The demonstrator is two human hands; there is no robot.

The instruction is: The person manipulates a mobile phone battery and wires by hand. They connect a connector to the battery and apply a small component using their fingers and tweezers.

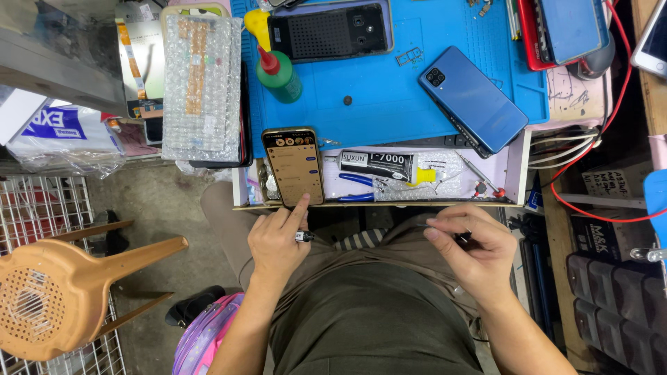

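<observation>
The shallow open drawer (pixel 517 167) under the tabletop is holding a black-and-white glue tube w/ yellow cap (pixel 385 167), blue-handled pliers (pixel 358 182), a thin screwdriver (pixel 479 177) and a sheet of clear bubble wrap (pixel 445 182). A lit smartphone w/ orange-brown screen (pixel 294 165) is lying across the drawer's left end, its lower edge reaching the front rim.

The left hand (pixel 278 239) is wearing a dark ring; its index finger is stretching out and touching the bottom of the lit screen, the other fingers are curling in and holding nothing. The right hand (pixel 469 246) is sitting over the lap, just in front of the drawer, fingers pinching closed on a thin dark tool (pixel 445 229); what kind of tool, I cannot tell, it is too small.

On the blue silicone work mat (pixel 389 104) are lying a blue smartphone, back side up (pixel 472 98), a black phone w/ back cover removed (pixel 330 31) and a green squeeze bottle w/ red nozzle (pixel 280 75). A bubble-wrapped flat package (pixel 201 76) is resting at the mat's left edge. Red cables (pixel 611 104) are hanging on the right side.

The floor is grey concrete (pixel 160 201). An orange-brown plastic chair (pixel 62 292) is standing on the left, near a white wire rack (pixel 42 201). A pink and purple backpack (pixel 208 333) is sitting beside the person's left leg.
</observation>
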